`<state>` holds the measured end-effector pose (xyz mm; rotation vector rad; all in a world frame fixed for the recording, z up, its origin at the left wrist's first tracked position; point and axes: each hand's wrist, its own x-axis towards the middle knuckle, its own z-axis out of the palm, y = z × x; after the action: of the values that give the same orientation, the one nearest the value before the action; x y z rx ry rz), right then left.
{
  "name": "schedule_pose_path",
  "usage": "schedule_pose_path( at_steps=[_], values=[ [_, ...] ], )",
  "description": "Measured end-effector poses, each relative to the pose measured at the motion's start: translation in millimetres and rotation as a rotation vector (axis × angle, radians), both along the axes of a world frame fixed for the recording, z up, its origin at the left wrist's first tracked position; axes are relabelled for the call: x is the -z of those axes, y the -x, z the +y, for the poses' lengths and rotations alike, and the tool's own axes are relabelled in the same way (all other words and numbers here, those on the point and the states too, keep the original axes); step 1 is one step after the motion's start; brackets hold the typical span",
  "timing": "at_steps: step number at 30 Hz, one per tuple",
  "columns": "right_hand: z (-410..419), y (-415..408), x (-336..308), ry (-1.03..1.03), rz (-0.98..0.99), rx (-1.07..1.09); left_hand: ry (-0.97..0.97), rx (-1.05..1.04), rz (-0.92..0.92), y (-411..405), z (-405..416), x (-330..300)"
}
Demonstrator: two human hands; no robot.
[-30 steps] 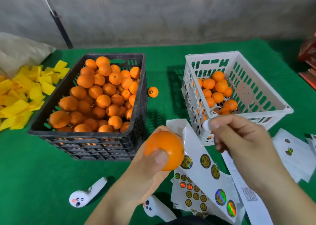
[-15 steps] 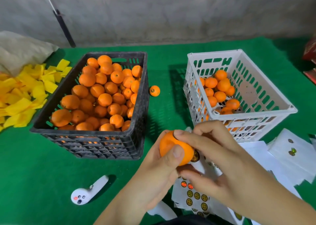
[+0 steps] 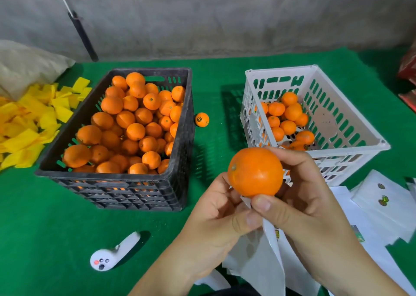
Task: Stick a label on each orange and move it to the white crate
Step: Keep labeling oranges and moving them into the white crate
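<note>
Orange [image 3: 255, 172]: held near centre, just before the white crate [image 3: 351, 120]; right hand [image 3: 301, 196] curled round it, thumb beneath. Left hand [image 3: 216, 217] pinches the label sheet [image 3: 270, 228] below. Label on this fruit: not visible. White crate: about a dozen oranges. Black crate [image 3: 180, 138], left: many remaining. Task judged early.

Between the black crate [image 3: 180, 138] and the white crate [image 3: 351, 135] you have an open green lane, with only one loose orange [image 3: 202, 120] beside the black wall. The white crate is open on top, its near rim just behind your hands. Sticker sheets [image 3: 382, 208] cover the desk [image 3: 56, 228] at your right.
</note>
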<state>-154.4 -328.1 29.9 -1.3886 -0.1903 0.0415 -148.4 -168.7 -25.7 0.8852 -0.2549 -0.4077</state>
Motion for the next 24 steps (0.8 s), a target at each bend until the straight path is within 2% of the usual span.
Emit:
schedule_pose_path(
  at_steps=[3, 6, 9, 12, 14, 15, 18, 19, 21, 24],
  values=[
    [3, -5, -1, -0.122, 0.041, 0.047, 0.004, -0.062, 0.055, -1, -2, -4],
    [-8, -16, -5, -0.071, 0.0, 0.162, -0.073, -0.113, 0.079, -5, -2, -2],
    [-36, -45, -14, 0.201, -0.148, 0.381, -0.148, -0.131, 0.061, -8, 0, 1],
    [-64, -79, -14, 0.673, -0.143, 0.519, -0.273, -0.134, -0.031, -8, 4, 2],
    [-72, -83, -8, 0.871, -0.122, 0.467, -0.394, -0.131, -0.118, -9, 9, 3],
    [-71, -79, -5, 0.912, -0.181, 0.374, -0.462, -0.125, -0.153, -10, 12, 5],
    [-52, -55, 6, 0.95, -0.351, -0.091, -0.686, -0.067, -0.281, -19, 26, 6],
    [-46, -49, 12, 0.961, -0.381, -0.182, -0.77, -0.053, -0.333, -22, 32, 5],
    [-36, -44, 22, 0.969, -0.397, -0.177, -0.915, -0.051, -0.433, -31, 45, -1],
    [-35, -45, 31, 0.853, -0.217, -0.131, -1.025, -0.11, -0.598, -56, 78, -5]
  ],
)
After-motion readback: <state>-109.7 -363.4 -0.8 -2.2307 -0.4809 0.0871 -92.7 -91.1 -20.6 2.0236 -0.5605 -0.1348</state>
